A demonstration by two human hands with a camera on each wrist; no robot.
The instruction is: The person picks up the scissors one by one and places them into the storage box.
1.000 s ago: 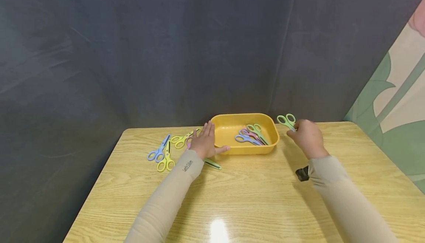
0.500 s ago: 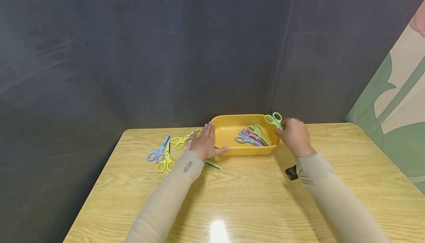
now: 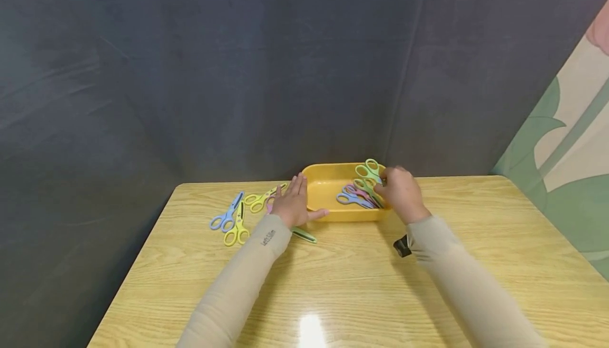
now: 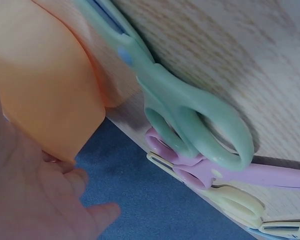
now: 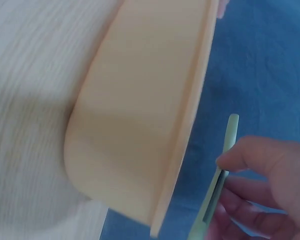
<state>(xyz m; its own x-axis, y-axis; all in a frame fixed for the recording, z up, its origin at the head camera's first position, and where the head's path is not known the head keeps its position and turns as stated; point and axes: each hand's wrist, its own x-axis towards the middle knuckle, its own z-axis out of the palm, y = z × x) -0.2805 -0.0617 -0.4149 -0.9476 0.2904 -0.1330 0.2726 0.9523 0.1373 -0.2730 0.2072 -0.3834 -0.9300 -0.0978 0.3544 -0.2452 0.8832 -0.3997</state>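
A yellow tray [image 3: 349,214] stands at the table's back edge with blue scissors [image 3: 351,199], pink scissors [image 3: 361,193] and green scissors [image 3: 365,185] lying in its right half. Against its left end rests my left hand [image 3: 291,205], fingers straight, thumb along the front rim. My right hand [image 3: 402,192] pinches a second pair of green scissors [image 3: 368,170] by the blade end, handles pointing left, over the tray's right end. In the right wrist view these held scissors [image 5: 231,131] show edge-on between thumb and fingers, above the rim.
Left of the tray lie blue scissors [image 3: 221,222], yellow scissors [image 3: 236,234] and other yellow scissors [image 3: 257,202]. Green scissors [image 4: 175,95] and purple scissors [image 4: 230,174] lie close by my left hand. A dark curtain [image 3: 285,73] hangs behind the table [image 3: 357,284].
My right hand has moved left with the green scissors, from beside the tray to over its right end. The left hand has stayed at the tray's left end.
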